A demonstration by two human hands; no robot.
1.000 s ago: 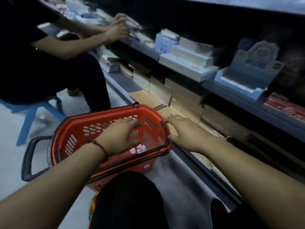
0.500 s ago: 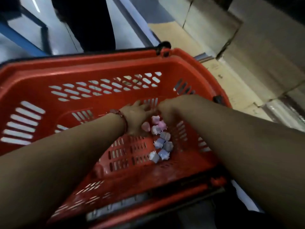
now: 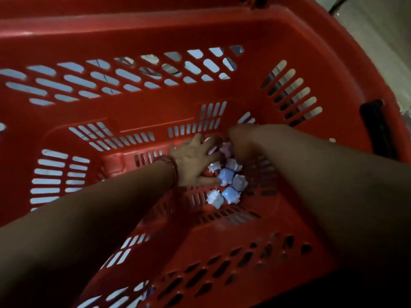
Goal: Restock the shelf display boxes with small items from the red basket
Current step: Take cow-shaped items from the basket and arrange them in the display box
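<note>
Both hands are reaching down to the floor of the red basket (image 3: 155, 107). L hand (image 3: 193, 161) is lying spread over the small items (image 3: 229, 181), fingers on the pink ones, thumb touching a blue one. The items are sitting clustered near the floor's right edge, between the 2 hands. R hand (image 3: 242, 141) is bending over the pile's far end w/ fingers hidden, so can't tell its state. A red bracelet (image 3: 172, 168) is sitting on the L wrist.

Dim, soft focus, wide-angle edge warp.
</note>
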